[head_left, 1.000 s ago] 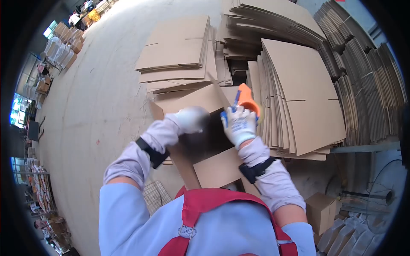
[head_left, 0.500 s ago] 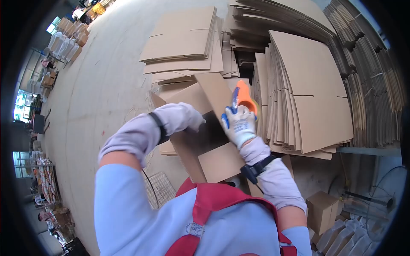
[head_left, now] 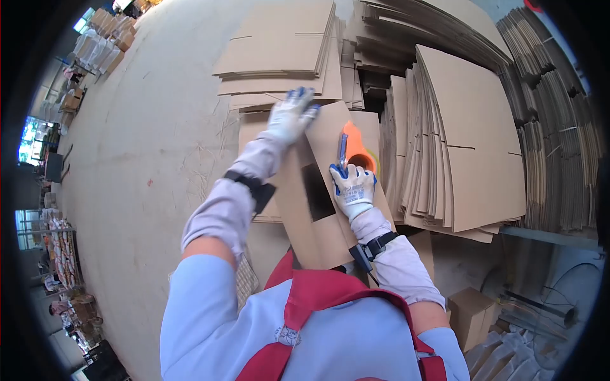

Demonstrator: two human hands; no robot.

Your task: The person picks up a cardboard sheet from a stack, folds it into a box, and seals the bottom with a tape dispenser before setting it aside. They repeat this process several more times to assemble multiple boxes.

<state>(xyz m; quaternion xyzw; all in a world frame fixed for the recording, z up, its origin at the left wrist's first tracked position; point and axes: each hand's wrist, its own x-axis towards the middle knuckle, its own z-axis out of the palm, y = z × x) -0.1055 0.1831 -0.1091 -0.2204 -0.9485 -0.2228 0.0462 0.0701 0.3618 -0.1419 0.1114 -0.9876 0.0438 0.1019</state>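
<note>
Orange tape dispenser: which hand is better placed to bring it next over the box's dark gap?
Probably the right hand: it holds the orange tape dispenser, beside the dark gap in the box. The left hand is spread near the box's far end, away from the dispenser.

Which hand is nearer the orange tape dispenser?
Right. The right hand holds the orange tape dispenser at its near end; the left hand is apart from it, to its left, by the far end of the box.

The shirt [head_left: 356,324] is light blue under broad red straps [head_left: 298,308] (a small line drawing [head_left: 286,335] shows beside one). Pale lilac sleeve covers [head_left: 406,273] carry black bands [head_left: 384,241] with dark boxes [head_left: 360,256]; the white gloves [head_left: 354,192] have blue fingertips [head_left: 335,170].
</note>
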